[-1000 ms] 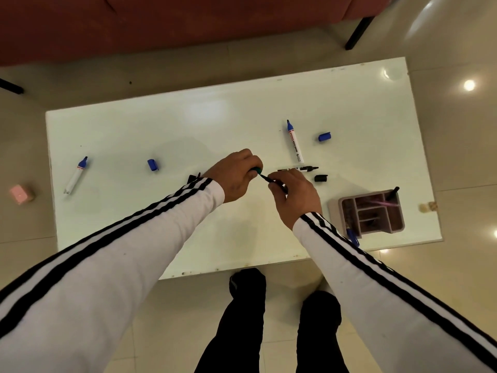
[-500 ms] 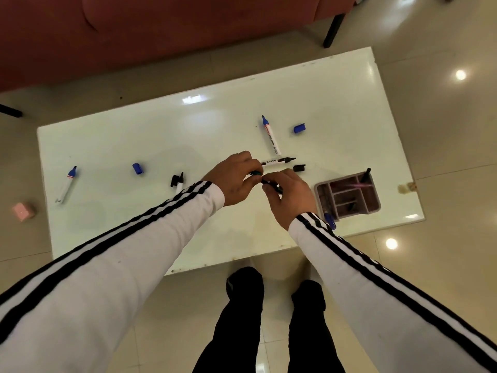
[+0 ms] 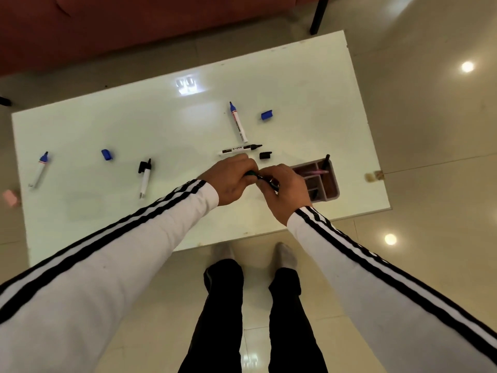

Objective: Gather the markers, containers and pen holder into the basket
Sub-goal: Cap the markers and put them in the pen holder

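My left hand [image 3: 232,180] and my right hand [image 3: 286,192] meet over the white table [image 3: 166,125], both gripping a dark marker with a green part [image 3: 254,175], mostly hidden by my fingers. Just right of my hands stands a pink pen holder [image 3: 329,184] with a pink pen and a black marker in it. Uncapped markers lie around: a black one [image 3: 239,149] beyond my hands, a blue one [image 3: 238,121] farther back, another black one [image 3: 145,177] to the left, and a blue one [image 3: 39,169] at the far left. Loose caps: blue [image 3: 267,115], blue [image 3: 107,154], black [image 3: 265,155].
A red sofa [image 3: 134,28] runs behind the table, with a dark leg [image 3: 318,16] at its right. A pink object [image 3: 10,197] lies on the floor at the left. My legs and feet [image 3: 252,305] stand on the tiled floor at the table's near edge.
My two hands have closed together on the marker, so less of it shows. They now sit nearer the pen holder. The view has shifted a little.
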